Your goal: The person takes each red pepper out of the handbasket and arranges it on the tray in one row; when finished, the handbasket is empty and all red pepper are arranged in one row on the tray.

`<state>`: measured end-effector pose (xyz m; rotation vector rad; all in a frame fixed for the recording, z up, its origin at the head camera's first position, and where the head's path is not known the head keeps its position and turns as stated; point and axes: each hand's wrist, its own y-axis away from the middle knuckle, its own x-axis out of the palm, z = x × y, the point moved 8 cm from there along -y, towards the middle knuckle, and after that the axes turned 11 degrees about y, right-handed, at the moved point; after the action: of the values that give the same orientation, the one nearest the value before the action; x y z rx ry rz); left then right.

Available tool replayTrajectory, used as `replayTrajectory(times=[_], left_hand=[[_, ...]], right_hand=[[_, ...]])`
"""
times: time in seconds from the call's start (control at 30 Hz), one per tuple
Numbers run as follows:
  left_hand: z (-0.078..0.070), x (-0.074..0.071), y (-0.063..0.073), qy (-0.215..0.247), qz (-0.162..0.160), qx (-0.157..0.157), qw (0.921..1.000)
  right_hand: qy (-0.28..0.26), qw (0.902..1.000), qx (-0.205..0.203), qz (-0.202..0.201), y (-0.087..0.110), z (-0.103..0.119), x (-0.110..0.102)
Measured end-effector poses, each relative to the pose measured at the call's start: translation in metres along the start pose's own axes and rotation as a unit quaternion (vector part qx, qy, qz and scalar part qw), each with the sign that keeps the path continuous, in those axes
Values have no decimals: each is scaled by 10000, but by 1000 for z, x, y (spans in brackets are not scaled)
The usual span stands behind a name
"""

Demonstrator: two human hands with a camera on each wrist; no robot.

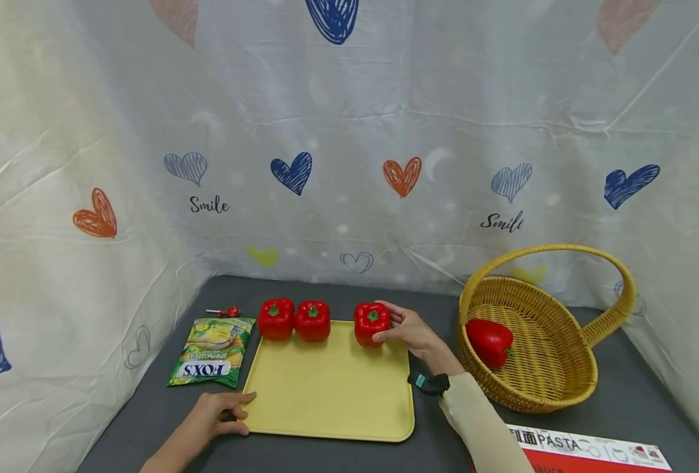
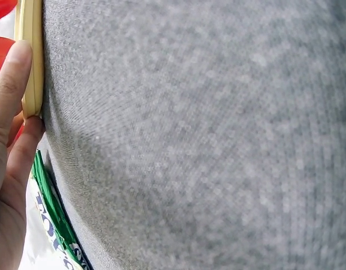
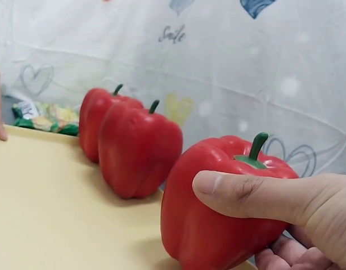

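- As seen from the head camera, one red pepper (image 1: 372, 325) in the right hand (image 1: 413, 335), at the far edge of the yellow tray (image 1: 328, 401), right of the middle.
- Stem (image 3: 256, 148) pointing up, with a slight lean in the right wrist view; long axis close to vertical. Base cut off there, so cannot tell whether resting on the tray or just above.
- Gripped firmly: thumb (image 3: 240, 194) laid across the near face below the stem, fingers (image 3: 282, 256) curled round the other side.
- Right forearm in a pale sleeve (image 1: 485, 414), black band (image 1: 429, 383) at the wrist, slanting forward and leftward from the near right.
- Left hand (image 1: 210, 417) at the tray's near left corner, pinching it between thumb and fingers; bare forearm slanting in from the near left.
- Farther left along the far edge, two peppers (image 1: 312, 322) upright side by side, both stems up, apart from the gripped one.
- To the right, in the basket (image 1: 562, 397), another pepper on its side (image 1: 487, 343), stem pointing right and nearward.
- Left of the tray on the counter (image 1: 349, 294), green packet (image 1: 212, 351), print upside down; just beyond, small red thing on a stick (image 1: 229, 312).
- At near right, PASTA box (image 1: 592, 453), partly behind the sleeve.
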<state>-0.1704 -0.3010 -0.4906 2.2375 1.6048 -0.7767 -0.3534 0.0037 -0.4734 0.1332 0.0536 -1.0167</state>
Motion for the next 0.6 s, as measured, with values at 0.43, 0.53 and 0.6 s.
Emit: replayTrajectory(times=[0.43,0.53,0.6], left_hand=[[0,2,1,-7,14,-18,10000],[0,1,1,-48,-7,-25,10000],[0,0,1,-59,-13,-46,10000]], right_hand=[[441,9990,42,-39,-29,-1,28],[436,9990,-69,71,-33,1,33],[343,9993,-85,124,-35,2,35]])
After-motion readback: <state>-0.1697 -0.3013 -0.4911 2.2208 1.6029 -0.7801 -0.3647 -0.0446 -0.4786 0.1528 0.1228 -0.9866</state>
